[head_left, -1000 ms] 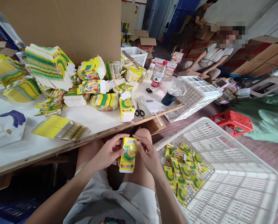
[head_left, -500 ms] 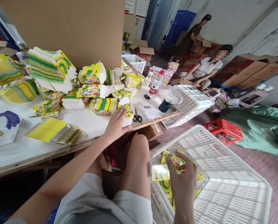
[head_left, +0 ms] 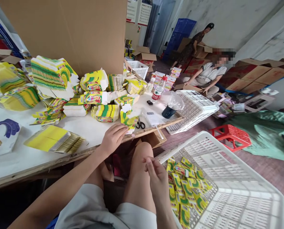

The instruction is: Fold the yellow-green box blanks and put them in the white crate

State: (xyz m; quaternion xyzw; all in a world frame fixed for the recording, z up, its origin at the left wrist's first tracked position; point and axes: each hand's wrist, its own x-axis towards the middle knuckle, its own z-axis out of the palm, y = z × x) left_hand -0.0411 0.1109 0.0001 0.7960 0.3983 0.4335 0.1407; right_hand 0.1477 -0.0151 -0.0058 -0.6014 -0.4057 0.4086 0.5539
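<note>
My left hand rests at the front edge of the white table, its fingers pinched on a flat yellow-green carton blank lifted off a small stack. My right hand hovers over my knee, fingers loosely apart and holding nothing. Just right of it a large white plastic crate holds several folded yellow-green boxes.
Piles of yellow-green carton blanks cover the table, with scissors, a water bottle and a dark cup. A second white crate, a red stool and two people among cardboard boxes are farther right.
The folded box held in both hands went into the crate with my right hand, which has come back empty to my knee. My left hand reached to the table and picked up a blank.
</note>
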